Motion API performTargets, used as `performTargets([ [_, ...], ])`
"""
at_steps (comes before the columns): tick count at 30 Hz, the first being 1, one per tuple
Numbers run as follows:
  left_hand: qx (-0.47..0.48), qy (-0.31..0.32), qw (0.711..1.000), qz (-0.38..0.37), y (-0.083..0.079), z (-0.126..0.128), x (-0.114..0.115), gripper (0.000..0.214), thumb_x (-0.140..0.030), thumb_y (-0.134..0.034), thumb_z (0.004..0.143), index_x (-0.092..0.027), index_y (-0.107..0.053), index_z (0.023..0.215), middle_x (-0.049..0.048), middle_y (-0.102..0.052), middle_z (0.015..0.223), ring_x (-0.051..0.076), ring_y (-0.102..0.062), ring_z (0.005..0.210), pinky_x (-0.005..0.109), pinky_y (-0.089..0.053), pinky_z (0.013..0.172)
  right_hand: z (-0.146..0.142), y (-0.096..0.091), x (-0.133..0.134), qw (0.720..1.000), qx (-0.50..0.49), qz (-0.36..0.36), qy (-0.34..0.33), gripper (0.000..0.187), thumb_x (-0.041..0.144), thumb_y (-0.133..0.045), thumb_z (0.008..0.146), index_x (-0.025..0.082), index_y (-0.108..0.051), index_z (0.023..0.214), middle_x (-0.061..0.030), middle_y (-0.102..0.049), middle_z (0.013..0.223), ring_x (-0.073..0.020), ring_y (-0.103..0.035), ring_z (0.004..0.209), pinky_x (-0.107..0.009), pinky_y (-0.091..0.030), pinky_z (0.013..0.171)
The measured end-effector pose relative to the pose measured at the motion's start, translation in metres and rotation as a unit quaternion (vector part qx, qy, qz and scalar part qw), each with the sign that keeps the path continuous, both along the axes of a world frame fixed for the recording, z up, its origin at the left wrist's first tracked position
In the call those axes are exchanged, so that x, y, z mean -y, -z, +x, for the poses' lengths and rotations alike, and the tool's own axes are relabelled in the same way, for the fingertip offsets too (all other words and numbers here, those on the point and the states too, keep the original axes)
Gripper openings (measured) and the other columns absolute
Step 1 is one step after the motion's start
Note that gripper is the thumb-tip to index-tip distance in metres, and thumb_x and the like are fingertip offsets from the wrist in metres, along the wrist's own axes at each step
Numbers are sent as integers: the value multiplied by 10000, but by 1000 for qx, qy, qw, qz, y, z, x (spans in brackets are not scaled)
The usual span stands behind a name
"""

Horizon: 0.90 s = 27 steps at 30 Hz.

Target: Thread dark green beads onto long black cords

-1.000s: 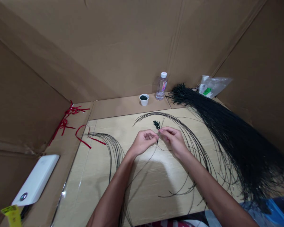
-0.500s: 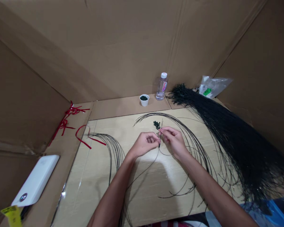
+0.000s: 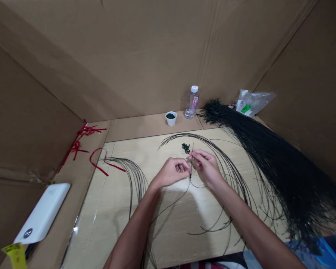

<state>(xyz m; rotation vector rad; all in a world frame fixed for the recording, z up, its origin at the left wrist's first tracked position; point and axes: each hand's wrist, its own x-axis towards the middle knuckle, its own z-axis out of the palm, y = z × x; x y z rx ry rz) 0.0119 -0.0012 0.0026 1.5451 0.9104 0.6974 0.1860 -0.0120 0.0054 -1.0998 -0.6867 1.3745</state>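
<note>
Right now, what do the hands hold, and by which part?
The right hand pinches a thin black strand near its upper end. The left hand seems to hold it lower, near a small dark bead, but that is unclear.

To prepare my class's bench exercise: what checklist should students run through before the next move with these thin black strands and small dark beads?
Right hand pinching a thin black strand: ok.
Left hand gripping that strand: cannot tell, fingers hide it.
Loose pile of small dark beads just beyond the hands: ok.
White round cup of dark beads upright: ok.
Long black strand bundle apart from the hands: ok.
</note>
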Motion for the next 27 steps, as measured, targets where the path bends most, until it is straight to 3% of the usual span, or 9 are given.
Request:
performTargets([
  [4,22,-20,999,-13,-1,2,0,274,-421,-774,894,-150,-794,927,-21,-555,672,109,-421,612,244,-298,571,0,-3,1,1000,18,-3,-8,265,399,-909,677,182,-825,804,-27,-656,672,-120,-410,585,-274,-318,538],
  [9,40,-30,998,-27,1,2,-3,354,-499,-825,862,-147,-785,889,-14,-569,685,101,-398,604,245,-270,567,-1,-4,3,999,31,2,-27,255,409,-893,696,188,-823,801,-24,-654,684,-126,-408,604,-279,-311,554],
  [27,15,2,1000,-9,4,3,-2,281,-438,-804,862,-157,-792,847,-2,-607,683,118,-473,633,243,-340,589,-1,3,0,1000,-2,2,-1,262,406,-914,702,181,-831,807,-52,-710,762,-120,-384,596,-282,-273,542],
])
